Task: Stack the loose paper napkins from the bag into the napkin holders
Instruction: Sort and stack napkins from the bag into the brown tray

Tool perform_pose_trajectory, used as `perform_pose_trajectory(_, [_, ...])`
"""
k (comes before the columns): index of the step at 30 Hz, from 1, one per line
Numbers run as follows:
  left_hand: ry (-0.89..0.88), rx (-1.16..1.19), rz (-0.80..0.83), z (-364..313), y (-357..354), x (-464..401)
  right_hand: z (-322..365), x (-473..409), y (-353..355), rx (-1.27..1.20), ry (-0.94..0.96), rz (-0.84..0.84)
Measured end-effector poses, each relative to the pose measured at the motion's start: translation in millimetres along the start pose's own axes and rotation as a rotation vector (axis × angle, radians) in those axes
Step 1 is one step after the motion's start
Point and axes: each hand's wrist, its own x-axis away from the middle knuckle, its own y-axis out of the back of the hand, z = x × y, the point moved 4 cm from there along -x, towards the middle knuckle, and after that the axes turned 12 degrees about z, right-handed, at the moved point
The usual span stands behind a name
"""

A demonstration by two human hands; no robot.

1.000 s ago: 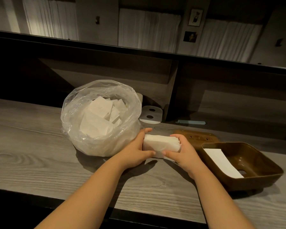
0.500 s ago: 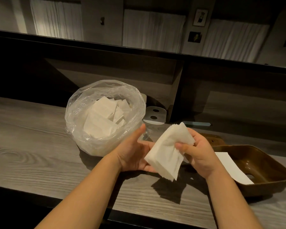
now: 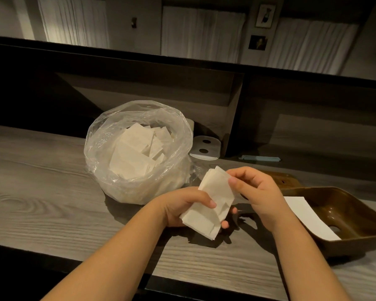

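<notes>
Left hand [image 3: 183, 206] curled round the low end of a stack of napkins [image 3: 213, 203], thumb on top and fingertips peeking out under the far edge. Right hand [image 3: 255, 192] pinching the top corner of the same stack, thumb pressed on the front sheet. Stack held tilted in the air, just right of the clear plastic bag [image 3: 139, 148] and a little above the grey wooden worktop [image 3: 41, 192]. More loose white napkins [image 3: 137, 153] piled inside the bag, mouth of the bag open at the top. Bag sitting on the worktop, up near the dark back wall. Well to the right of the bag, a brown napkin holder [image 3: 345, 216] lying on the worktop, shaped like a shallow tray, with one white napkin [image 3: 306, 216] flat inside. Between the bag and that holder, further back, part of another brown piece [image 3: 284, 179], mostly hidden behind the right hand. Just behind the bag on its right side, a small white plate with two dark holes [image 3: 205, 147]. Further right of that, a thin pale blue strip [image 3: 259, 158] lying by the back wall.
</notes>
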Motion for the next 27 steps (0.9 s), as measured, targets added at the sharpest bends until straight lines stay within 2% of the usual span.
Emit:
perform_pose_trajectory(4, [0.019,0.025,0.035,2,3,-1,0,-2,-2,-0.011,-0.027,-0.028])
perform_pose_trajectory(9, [0.03,0.085,0.089,4,0,2,4,-1,-2,-0.221,-0.055,-0.065])
perform_pose_trajectory(13, [0.024,0.117,0.051,4,2,0,15,2,12,-0.427,0.086,-0.364])
perform_pose_trajectory(15, [0.006,0.153,0.011,3,3,0,23,6,17,-0.565,0.202,-0.431])
perform_pose_trajectory(17, [-0.021,0.208,-0.027,2,5,-1,29,11,19,-0.68,0.252,-0.402])
perform_pose_trajectory(20, [-0.041,0.283,-0.136,4,13,-2,36,12,6,-0.723,0.175,-0.19])
perform_pose_trajectory(22, [-0.051,0.287,-0.198,5,15,-4,30,7,-12,-0.589,0.074,-0.038])
perform_pose_trajectory(23, [-0.054,0.283,-0.226,3,14,-4,22,4,-20,-0.382,0.02,-0.026])
perform_pose_trajectory(25, [-0.043,0.293,-0.3,2,12,-4,9,-3,-29,0.08,-0.035,-0.111])
perform_pose_trajectory(27, [-0.025,0.315,-0.266,0,9,-4,4,-7,-31,0.225,-0.027,-0.225])
